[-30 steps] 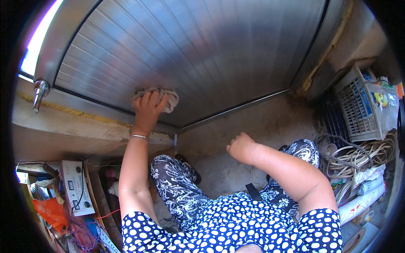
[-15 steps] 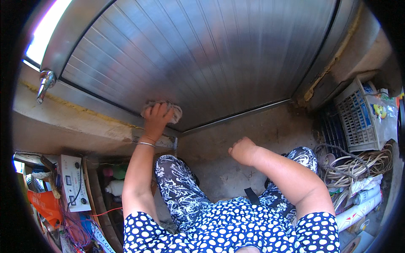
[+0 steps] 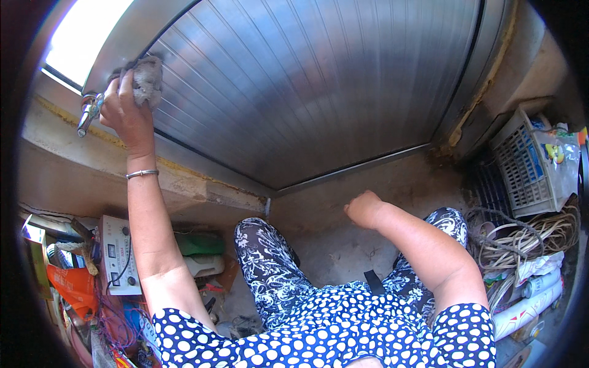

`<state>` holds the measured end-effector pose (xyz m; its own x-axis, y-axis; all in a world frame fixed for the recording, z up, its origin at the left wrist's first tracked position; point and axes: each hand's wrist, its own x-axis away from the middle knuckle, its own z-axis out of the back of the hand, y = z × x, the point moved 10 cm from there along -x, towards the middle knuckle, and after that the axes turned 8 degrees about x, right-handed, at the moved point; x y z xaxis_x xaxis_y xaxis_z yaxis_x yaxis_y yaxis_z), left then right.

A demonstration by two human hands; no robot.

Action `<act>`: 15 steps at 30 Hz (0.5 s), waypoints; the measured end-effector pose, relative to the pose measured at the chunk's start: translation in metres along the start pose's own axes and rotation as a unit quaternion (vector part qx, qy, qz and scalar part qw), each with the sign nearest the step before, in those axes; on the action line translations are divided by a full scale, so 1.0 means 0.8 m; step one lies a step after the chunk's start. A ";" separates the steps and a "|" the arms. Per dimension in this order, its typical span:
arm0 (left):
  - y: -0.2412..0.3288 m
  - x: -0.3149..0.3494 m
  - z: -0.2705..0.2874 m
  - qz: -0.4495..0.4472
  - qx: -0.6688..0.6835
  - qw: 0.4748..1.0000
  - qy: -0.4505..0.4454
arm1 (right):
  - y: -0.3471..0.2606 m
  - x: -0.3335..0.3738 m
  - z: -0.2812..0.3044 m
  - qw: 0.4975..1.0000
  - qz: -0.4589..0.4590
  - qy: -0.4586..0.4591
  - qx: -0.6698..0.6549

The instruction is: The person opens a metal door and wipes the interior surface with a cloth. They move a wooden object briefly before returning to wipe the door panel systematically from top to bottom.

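Note:
My left hand (image 3: 126,113) is closed on a crumpled grey-beige rag (image 3: 146,81) and presses it to the left edge of a silver ribbed metal door panel (image 3: 319,92), where the panel meets its frame. Just left of those fingers, a shiny metal lever handle (image 3: 89,115) sticks out from the frame. My right hand (image 3: 363,209) hangs in a loose fist above the floor, in front of my right knee, and touches nothing; no object shows in it. A metal bracelet (image 3: 142,174) circles my left wrist.
A grey plastic crate (image 3: 526,162) with bagged items stands at the right, above coiled cable (image 3: 521,239) and a white tube (image 3: 527,310). At the left are a white control box (image 3: 119,254), an orange bag (image 3: 73,288) and tangled wires. A ledge (image 3: 165,181) runs under the frame.
My left hand has moved the rag up and left, from the panel's lower corner to its left edge beside the handle. My right hand stays in much the same place. The view has shifted slightly.

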<state>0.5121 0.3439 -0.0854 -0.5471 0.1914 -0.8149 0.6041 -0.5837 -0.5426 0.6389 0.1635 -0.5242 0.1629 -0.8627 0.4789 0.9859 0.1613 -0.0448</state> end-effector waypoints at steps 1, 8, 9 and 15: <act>-0.004 0.005 -0.002 0.005 0.007 1.000 0.018 | 0.000 0.000 0.000 1.000 -0.001 0.005 0.001; 0.008 0.074 -0.035 0.061 0.082 0.995 -0.008 | -0.016 -0.003 -0.004 0.999 0.019 0.011 0.040; 0.011 0.090 -0.045 0.074 0.074 0.993 -0.058 | -0.022 0.000 -0.001 0.999 0.026 0.016 0.044; 0.065 0.201 -0.083 0.004 0.081 0.981 -0.177 | -0.032 0.009 0.007 0.998 0.043 0.019 0.050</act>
<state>0.4938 0.3965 -0.2581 -0.7275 -0.0836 -0.6810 0.5243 -0.7079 -0.4732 0.6142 0.1559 -0.5148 0.2492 -0.8611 0.4431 0.9598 0.2806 0.0054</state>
